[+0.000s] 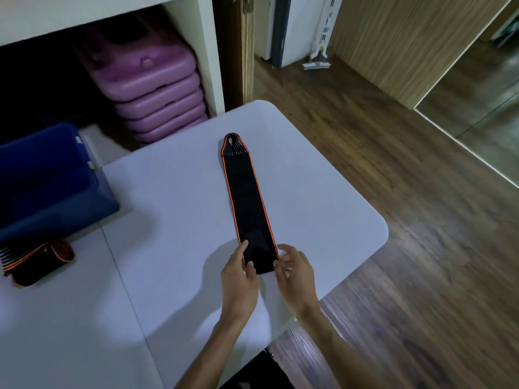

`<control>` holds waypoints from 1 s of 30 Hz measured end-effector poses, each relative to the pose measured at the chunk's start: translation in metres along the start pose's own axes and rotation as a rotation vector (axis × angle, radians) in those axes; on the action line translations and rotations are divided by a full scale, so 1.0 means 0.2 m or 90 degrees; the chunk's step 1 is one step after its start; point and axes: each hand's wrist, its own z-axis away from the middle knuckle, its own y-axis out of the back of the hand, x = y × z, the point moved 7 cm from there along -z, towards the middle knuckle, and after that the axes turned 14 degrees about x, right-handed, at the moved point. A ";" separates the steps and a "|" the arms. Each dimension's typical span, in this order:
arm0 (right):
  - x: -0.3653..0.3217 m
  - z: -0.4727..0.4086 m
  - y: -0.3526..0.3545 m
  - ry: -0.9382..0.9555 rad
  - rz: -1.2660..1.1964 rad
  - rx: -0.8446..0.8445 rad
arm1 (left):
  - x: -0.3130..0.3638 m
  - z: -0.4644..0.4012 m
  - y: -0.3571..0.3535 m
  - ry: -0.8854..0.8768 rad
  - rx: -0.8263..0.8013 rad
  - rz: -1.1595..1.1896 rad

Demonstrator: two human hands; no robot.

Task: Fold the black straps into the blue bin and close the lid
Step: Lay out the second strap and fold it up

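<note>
Laid out flat and straight along a white folding table [174, 192]: a long black fabric strap with orange edge piping [247, 203], tapered far end gathered into a small loop, near end squared off close to the table's front edge. At that near end, left hand [238, 279] resting on the left border, forefinger extended along the orange piping, thumb at the end corner; whether pinching or merely pressing, unclear. Right hand [295, 272] just beside the right border, fingers loosely spread, gripping nothing, fingertips at or barely touching the cloth.

To the far left, a dark blue plastic bin [53, 186], lid up, standing well apart from the laid-out strap. In front of the bin, a second black-and-orange strap, already rolled or folded into a bundle [39, 262], lying on the table, not yet inside.

Judged from the limp, flat lie: light, soft, probably elastic webbing, no stiffness, likely to spring open once folded. Best taken at the two near corners, pinched through both edges, then turned over toward the loop end and pressed flat.

Behind, stacked lilac plastic cases [151, 88] under a white shelf.

No brand, label or legible writing visible anywhere.
</note>
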 end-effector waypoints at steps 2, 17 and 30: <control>0.00 0.00 -0.01 0.025 0.008 -0.020 | 0.03 0.01 0.01 -0.041 -0.020 -0.007; 0.02 0.00 -0.10 0.185 0.161 -0.121 | -0.03 0.02 -0.03 -0.376 -0.204 -0.339; -0.08 -0.05 -0.07 0.568 0.413 -0.096 | 0.03 -0.05 -0.05 -0.535 -0.155 -0.516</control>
